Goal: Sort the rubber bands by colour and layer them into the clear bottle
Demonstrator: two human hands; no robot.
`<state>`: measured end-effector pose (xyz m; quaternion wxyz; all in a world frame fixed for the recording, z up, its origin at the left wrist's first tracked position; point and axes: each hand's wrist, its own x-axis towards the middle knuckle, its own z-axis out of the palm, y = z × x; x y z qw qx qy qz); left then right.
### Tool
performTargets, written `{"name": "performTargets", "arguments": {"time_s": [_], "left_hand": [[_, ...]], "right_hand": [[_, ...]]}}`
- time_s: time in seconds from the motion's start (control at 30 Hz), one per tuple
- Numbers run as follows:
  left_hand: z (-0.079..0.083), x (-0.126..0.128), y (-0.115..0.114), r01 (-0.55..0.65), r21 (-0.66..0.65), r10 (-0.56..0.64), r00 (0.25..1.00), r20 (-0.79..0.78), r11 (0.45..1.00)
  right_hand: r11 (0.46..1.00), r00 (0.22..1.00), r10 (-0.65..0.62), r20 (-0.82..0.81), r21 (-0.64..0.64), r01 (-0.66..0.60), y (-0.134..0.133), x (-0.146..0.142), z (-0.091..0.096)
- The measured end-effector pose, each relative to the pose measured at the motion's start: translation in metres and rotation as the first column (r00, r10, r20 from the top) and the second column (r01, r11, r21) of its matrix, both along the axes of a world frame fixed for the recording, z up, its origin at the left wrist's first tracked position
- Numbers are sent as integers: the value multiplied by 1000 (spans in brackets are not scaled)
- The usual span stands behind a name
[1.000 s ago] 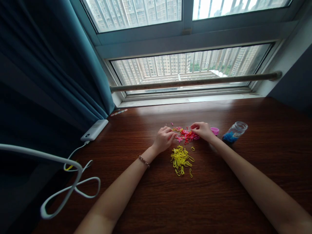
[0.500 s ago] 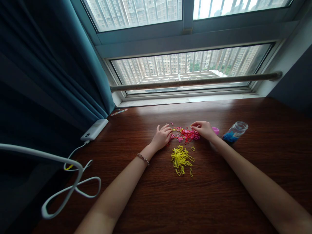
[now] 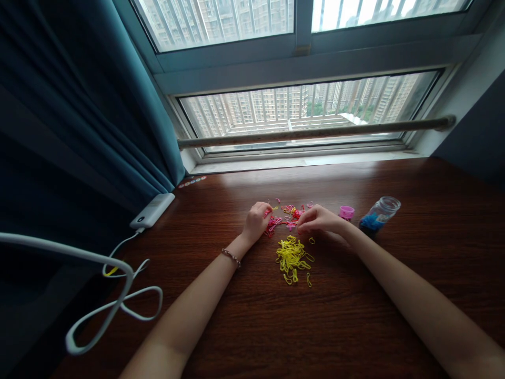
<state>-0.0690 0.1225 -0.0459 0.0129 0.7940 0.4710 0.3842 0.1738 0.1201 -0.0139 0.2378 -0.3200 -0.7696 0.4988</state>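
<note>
Left hand [image 3: 255, 223] and right hand [image 3: 320, 219] at small pink-red rubber loops [image 3: 273, 225] — whether either grip is closed, I cannot tell

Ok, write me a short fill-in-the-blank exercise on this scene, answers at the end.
1. The pile of small bands nearest the person is ____ in colour.
2. Around the wrist of the left hand is a ____.
3. From the person's view, the glass jar stands to the ____ of that pile.

Missing words: yellow; bracelet; right.
</note>
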Motion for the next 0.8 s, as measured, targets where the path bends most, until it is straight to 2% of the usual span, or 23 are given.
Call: {"name": "performTargets", "arguments": {"time_s": [0.03, 0.07, 0.1, 0.13, 0.2, 0.23, 0.3, 0.37, 0.47, 0.53, 0.57, 0.67, 0.73, 0.8], "left_hand": [[0, 0, -1, -11, -2, 11, 1000, 15, 1000], [1, 1, -1, -14, -5, 15, 999, 31, 1000], [2, 1, -3, -5, -10, 5, 999, 46, 1000], [3, 3, -5, 18, -18, -17, 998, 60, 1000], [6, 6, -9, 102, -39, -99, 992, 84, 994], [8, 9, -12, 157, -51, -152, 984, 96, 986], [12, 14, -18, 273, -73, -264, 958, 114, 959], [16, 21, -24, 391, -113, -378, 918, 118, 913], [22, 29, -30, 567, -210, -554, 824, 120, 797], [26, 33, -31, 643, -237, -638, 763, 109, 728], [27, 34, -31, 660, -235, -660, 745, 91, 713], [28, 32, -29, 634, -214, -644, 764, 27, 743], [26, 29, -26, 557, -193, -566, 824, 12, 807], [22, 25, -23, 431, -150, -436, 900, -2, 890]], "right_hand": [[989, 995, -99, -21, 108, 101, 0, -3, -4], [950, 978, -201, -47, 236, 206, 0, -5, -8], [887, 959, -276, -60, 367, 279, 0, -7, -12], [821, 948, -314, -43, 488, 294, 1, -9, -16], [715, 938, -342, 59, 664, 219, 0, -10, -23], [682, 928, -354, 112, 710, 175, 0, -11, -26], [649, 906, -384, 178, 750, 128, -1, -11, -30], [642, 896, -401, 194, 756, 124, 0, -11, -34], [648, 906, -395, 151, 745, 158, 3, -11, -37], [663, 924, -371, 93, 724, 193, 6, -11, -38], [674, 933, -356, 57, 707, 215, 8, -11, -38], [711, 936, -347, -59, 635, 303, 9, -10, -37], [731, 918, -381, -110, 572, 371, 9, -9, -35], [745, 895, -422, -146, 506, 434, 9, -8, -34]]}}
